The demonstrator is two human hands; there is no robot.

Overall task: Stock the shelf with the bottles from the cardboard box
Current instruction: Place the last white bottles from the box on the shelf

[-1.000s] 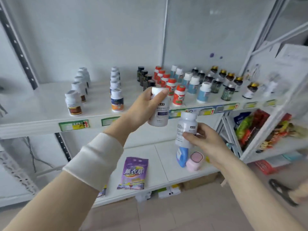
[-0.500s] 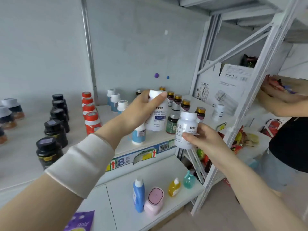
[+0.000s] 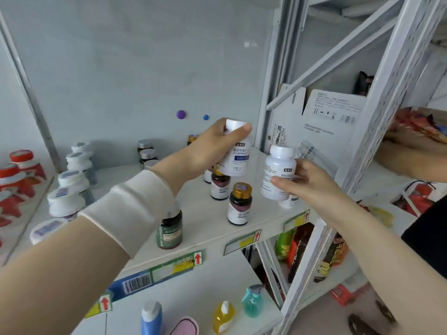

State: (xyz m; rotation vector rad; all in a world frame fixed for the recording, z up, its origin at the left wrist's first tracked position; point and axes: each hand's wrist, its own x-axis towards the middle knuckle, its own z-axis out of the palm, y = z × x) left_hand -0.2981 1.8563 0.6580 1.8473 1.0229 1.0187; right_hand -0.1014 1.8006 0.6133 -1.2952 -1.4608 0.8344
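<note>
1. The white metal shelf board (image 3: 205, 221) carries rows of bottles. Its bare patch near the right end looks like the place to fill, so each bottle should come down upright there, label outward, in line with its neighbours.
2. The white printed cardboard box (image 3: 321, 136) stands open at the shelf's right end against the upright, just beside the right hand.
3. The left hand (image 3: 210, 148) reaches in from the lower left on a forearm with a white wrist band. It is raised above the rear rows, fingers and thumb curled round its bottle, the thumb lying near the cap.
4. The right hand (image 3: 312, 184) sits lower over the front edge, fingers wrapped round the lower body of a second bottle.
5. The white plastic bottle with a blue-banded label (image 3: 238, 158) is held in the air, tilted slightly. The plain white plastic bottle with a pale label (image 3: 275, 170) is held nearly upright beside it, apart.
6. The brown gold-capped bottle (image 3: 240, 204) and a small white bottle (image 3: 287, 203) stand directly beneath. I would lower slowly and clear of their caps to avoid toppling them.
</note>
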